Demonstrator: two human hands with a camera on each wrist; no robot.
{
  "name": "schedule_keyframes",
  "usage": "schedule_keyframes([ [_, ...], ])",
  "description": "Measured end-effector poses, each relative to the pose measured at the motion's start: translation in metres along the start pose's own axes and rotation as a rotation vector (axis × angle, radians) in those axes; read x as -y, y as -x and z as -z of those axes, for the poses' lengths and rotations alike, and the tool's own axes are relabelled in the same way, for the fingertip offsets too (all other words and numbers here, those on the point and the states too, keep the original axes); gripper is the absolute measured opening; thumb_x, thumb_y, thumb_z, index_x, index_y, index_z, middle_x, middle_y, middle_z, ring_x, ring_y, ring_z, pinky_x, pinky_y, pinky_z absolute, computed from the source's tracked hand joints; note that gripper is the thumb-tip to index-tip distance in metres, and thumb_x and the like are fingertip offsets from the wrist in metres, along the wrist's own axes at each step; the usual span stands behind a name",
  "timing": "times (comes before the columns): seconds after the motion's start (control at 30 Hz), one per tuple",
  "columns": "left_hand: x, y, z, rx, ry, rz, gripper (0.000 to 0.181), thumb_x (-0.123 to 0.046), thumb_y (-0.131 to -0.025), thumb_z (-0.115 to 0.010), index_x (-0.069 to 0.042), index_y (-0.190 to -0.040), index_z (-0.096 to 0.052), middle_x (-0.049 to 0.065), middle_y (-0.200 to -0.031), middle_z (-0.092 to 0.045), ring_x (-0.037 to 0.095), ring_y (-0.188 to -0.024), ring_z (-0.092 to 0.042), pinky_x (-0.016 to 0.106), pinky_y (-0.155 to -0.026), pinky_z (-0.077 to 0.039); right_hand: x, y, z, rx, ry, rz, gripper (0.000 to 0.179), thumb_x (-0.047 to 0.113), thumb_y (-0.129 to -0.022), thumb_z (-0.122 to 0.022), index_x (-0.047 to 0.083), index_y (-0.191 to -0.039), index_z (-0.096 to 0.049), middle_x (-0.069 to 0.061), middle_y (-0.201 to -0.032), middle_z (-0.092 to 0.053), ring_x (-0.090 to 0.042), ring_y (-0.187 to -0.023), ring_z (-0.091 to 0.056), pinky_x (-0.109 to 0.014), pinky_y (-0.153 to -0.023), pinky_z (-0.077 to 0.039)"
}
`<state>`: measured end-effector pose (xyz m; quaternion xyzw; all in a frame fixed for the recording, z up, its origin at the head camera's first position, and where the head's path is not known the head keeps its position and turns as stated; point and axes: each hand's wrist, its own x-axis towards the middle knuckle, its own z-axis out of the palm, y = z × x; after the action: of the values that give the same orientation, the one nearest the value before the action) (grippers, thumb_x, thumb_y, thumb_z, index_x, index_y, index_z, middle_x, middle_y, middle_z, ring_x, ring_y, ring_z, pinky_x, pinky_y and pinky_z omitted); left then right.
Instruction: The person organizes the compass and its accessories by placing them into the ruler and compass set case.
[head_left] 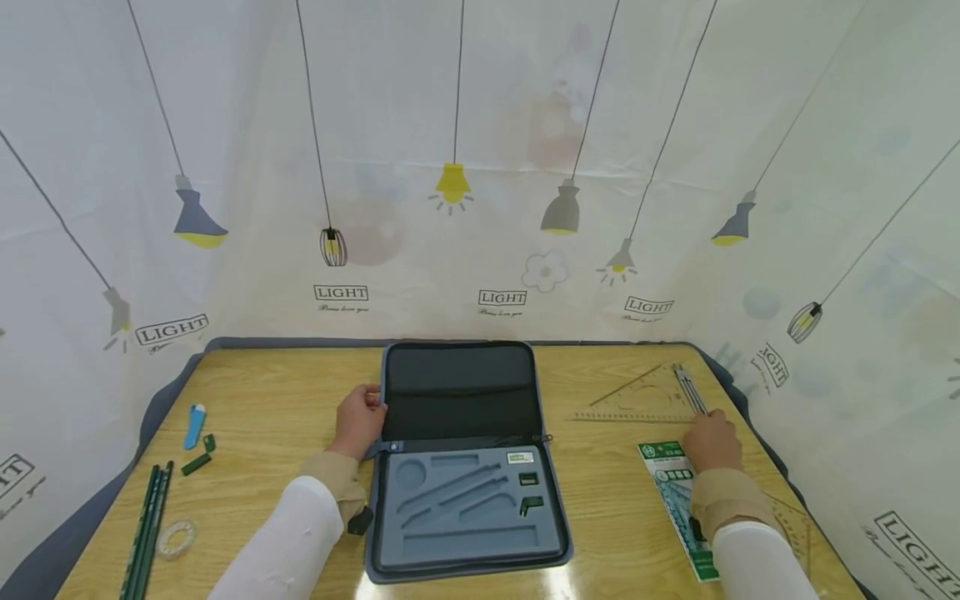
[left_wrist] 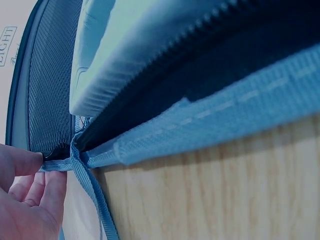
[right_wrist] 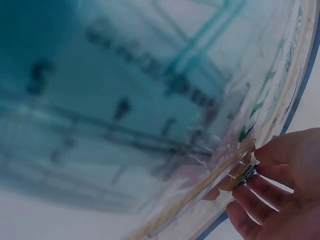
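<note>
A dark zip-up case [head_left: 459, 362] lies unfolded on the table, its grey moulded tray [head_left: 465, 560] in the near half. My left hand [head_left: 360, 421] pinches the left edge of the lid near the hinge; in the left wrist view, thumb and fingers [left_wrist: 54, 192] take the blue fabric edging between them. At the right, my right hand [head_left: 712, 442] holds the near end of a metal compass [head_left: 688, 387], which points away from me across a clear set square [head_left: 637, 417]. A small dark metal part [right_wrist: 247, 174] shows between the fingers in the right wrist view.
A green-and-clear ruler packet [head_left: 667, 467] lies beside the right hand, another clear set square [head_left: 797, 525] beyond the forearm. At left are dark green pencils [head_left: 146, 525], a tape roll [head_left: 176, 540], a blue cutter [head_left: 195, 425] and small green pieces [head_left: 197, 464]. A printed curtain [head_left: 420, 275] surrounds the table.
</note>
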<state>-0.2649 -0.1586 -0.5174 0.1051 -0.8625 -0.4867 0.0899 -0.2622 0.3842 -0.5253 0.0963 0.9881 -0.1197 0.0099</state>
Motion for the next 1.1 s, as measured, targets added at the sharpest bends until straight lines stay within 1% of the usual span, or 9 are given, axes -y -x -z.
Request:
schedule_keyframes([
  [0.03,0.002,-0.001,-0.001,-0.015,0.009,-0.027,0.029,0.002,-0.083,-0.060,0.006,-0.112,-0.059,0.017,-0.088,-0.062,0.027,-0.080,-0.061,0.034,-0.069,-0.051,0.001,0.001,0.001,-0.010,0.008,0.001,0.031,0.004,-0.089,-0.042,-0.017,-0.106,-0.056,-0.040,-0.107,-0.043,-0.054,-0.088,-0.050,-0.060,-0.060,-0.044],
  [0.13,0.004,-0.001,-0.001,-0.023,0.014,-0.044,0.028,0.003,-0.082,-0.060,0.007,-0.110,-0.060,0.016,-0.085,-0.062,0.026,-0.077,-0.061,0.034,-0.066,-0.051,0.005,0.004,0.004,-0.045,0.028,-0.014,0.026,0.004,-0.086,-0.048,-0.017,-0.095,-0.059,-0.037,-0.097,-0.047,-0.048,-0.078,-0.053,-0.055,-0.054,-0.045],
  [0.23,0.003,0.000,-0.001,-0.022,0.012,-0.031,0.029,0.002,-0.083,-0.060,0.006,-0.111,-0.060,0.018,-0.087,-0.062,0.028,-0.080,-0.062,0.035,-0.069,-0.052,0.005,0.006,0.006,-0.085,0.041,-0.048,0.021,0.003,-0.083,-0.051,-0.015,-0.085,-0.061,-0.032,-0.086,-0.052,-0.040,-0.069,-0.055,-0.050,-0.052,-0.046],
  [0.27,0.001,0.001,0.000,-0.010,0.002,-0.006,0.030,0.002,-0.084,-0.059,0.006,-0.114,-0.059,0.020,-0.091,-0.062,0.030,-0.084,-0.062,0.038,-0.072,-0.052,0.005,0.006,0.007,-0.087,0.050,-0.057,0.020,0.003,-0.082,-0.051,-0.014,-0.083,-0.061,-0.031,-0.083,-0.053,-0.039,-0.068,-0.056,-0.049,-0.051,-0.046],
  [0.33,-0.001,0.001,-0.001,-0.006,-0.011,0.003,0.030,0.002,-0.085,-0.059,0.006,-0.115,-0.058,0.021,-0.093,-0.062,0.031,-0.086,-0.062,0.039,-0.073,-0.051,0.002,0.006,0.008,-0.089,0.050,-0.074,0.019,0.002,-0.082,-0.050,-0.014,-0.083,-0.060,-0.030,-0.080,-0.056,-0.037,-0.065,-0.057,-0.048,-0.051,-0.047],
  [0.53,-0.002,0.001,0.000,0.012,-0.037,0.020,0.031,0.000,-0.086,-0.059,0.006,-0.117,-0.057,0.021,-0.095,-0.061,0.030,-0.087,-0.061,0.037,-0.072,-0.051,-0.006,0.005,0.010,-0.084,-0.016,-0.099,0.021,0.001,-0.086,-0.046,-0.017,-0.093,-0.055,-0.033,-0.081,-0.058,-0.044,-0.070,-0.059,-0.051,-0.055,-0.047],
  [0.8,0.001,-0.001,-0.002,0.005,-0.034,0.014,0.031,0.001,-0.086,-0.060,0.006,-0.116,-0.058,0.021,-0.095,-0.062,0.030,-0.087,-0.061,0.038,-0.073,-0.051,-0.006,0.005,0.013,-0.068,0.007,-0.114,0.026,0.010,-0.086,-0.058,-0.015,-0.082,-0.060,-0.029,-0.075,-0.061,-0.036,-0.064,-0.060,-0.047,-0.053,-0.047],
  [1.0,0.001,0.000,-0.002,0.005,-0.040,0.011,0.031,0.000,-0.086,-0.059,0.006,-0.117,-0.058,0.021,-0.095,-0.062,0.030,-0.087,-0.061,0.039,-0.073,-0.051,-0.007,0.003,0.013,-0.088,0.000,-0.135,0.022,0.003,-0.085,-0.046,-0.013,-0.078,-0.060,-0.029,-0.076,-0.061,-0.036,-0.065,-0.059,-0.046,-0.053,-0.047],
  [1.1,0.001,-0.001,-0.002,0.013,-0.039,0.012,0.032,-0.001,-0.087,-0.059,0.006,-0.117,-0.057,0.021,-0.096,-0.062,0.030,-0.088,-0.061,0.039,-0.074,-0.051,-0.008,0.001,0.013,-0.079,0.005,-0.133,0.022,0.002,-0.085,-0.045,-0.013,-0.077,-0.060,-0.029,-0.075,-0.061,-0.036,-0.064,-0.059,-0.045,-0.051,-0.046],
])
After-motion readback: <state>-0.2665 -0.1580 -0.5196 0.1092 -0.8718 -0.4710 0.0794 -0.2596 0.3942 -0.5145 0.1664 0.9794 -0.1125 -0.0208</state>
